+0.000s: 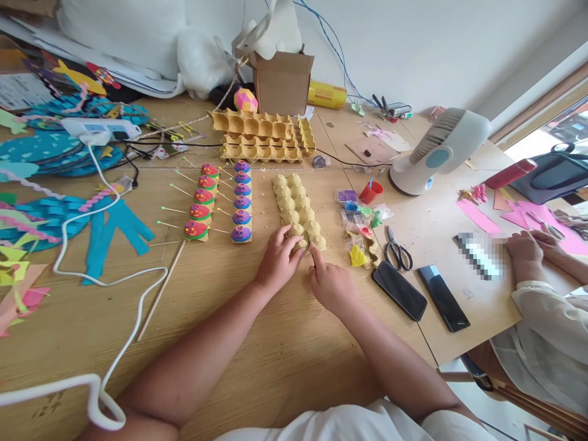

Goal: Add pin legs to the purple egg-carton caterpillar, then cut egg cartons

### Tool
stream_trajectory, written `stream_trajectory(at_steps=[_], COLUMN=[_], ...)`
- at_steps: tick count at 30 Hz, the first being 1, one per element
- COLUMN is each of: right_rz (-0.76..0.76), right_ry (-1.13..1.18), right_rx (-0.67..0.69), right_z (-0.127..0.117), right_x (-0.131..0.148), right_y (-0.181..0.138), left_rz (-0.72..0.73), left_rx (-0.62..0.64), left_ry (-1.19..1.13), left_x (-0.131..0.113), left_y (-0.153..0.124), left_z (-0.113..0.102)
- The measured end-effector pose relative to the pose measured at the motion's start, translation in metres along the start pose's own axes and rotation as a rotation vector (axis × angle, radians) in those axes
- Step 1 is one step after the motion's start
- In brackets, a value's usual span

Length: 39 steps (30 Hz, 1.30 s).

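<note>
A pale-yellow egg carton (294,205) lies bumps up on the table in front of me, in two rows with a rough, crumbly coating. My left hand (278,260) has its bent fingers and thumb closed about the bump at the near left end. At the near right corner, my right hand (333,283) presses its index finger to the carton's edge, with the other fingers curled in. To the left stand two painted carton strips with faces: a red and green one (199,202) with thin sticks poking out, and a purple and blue one (242,202).
Unpainted egg trays (261,147) lie behind. On the right are small clay packets (351,208), a red cup (371,192), scissors (397,250), two phones (399,291), a fan (441,153) and another person's hands (528,248). A white cable (110,285) loops on the left.
</note>
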State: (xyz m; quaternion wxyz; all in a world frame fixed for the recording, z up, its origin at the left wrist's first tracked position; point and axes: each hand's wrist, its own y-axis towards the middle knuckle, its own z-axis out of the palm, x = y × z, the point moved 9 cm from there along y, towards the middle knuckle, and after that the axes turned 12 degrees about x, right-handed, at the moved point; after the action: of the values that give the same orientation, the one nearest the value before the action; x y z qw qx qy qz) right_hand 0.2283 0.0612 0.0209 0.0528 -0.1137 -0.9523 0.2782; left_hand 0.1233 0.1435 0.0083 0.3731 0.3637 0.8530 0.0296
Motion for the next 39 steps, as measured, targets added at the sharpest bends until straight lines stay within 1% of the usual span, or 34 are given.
stream_trajectory(at_steps=[6,10,16,28,34,39], right_rz=[-0.025,-0.044,-0.045,-0.04,-0.026,-0.042], right_ry=[-0.035,-0.082,-0.043,-0.081,-0.074,-0.094], right_rx=[0.007,0.026,0.049,0.01,-0.012,-0.009], right_z=[0.005,0.004,0.003,0.003,0.002,0.006], right_x=[-0.001,0.0,-0.002,-0.002,0.0,0.003], right_y=[-0.009,-0.01,-0.009,-0.014,-0.009,-0.013], left_rz=[-0.009,-0.014,-0.015,-0.02,-0.009,-0.023], left_rx=[0.01,0.021,0.031,0.036,0.027,0.032], left_ry=[-0.017,-0.021,-0.027,-0.023,-0.021,-0.01], left_x=[0.001,0.001,0.002,0.003,0.001,0.001], left_y=[0.0,0.0,0.002,0.003,0.003,0.002], left_z=[0.001,0.003,0.003,0.004,0.003,0.004])
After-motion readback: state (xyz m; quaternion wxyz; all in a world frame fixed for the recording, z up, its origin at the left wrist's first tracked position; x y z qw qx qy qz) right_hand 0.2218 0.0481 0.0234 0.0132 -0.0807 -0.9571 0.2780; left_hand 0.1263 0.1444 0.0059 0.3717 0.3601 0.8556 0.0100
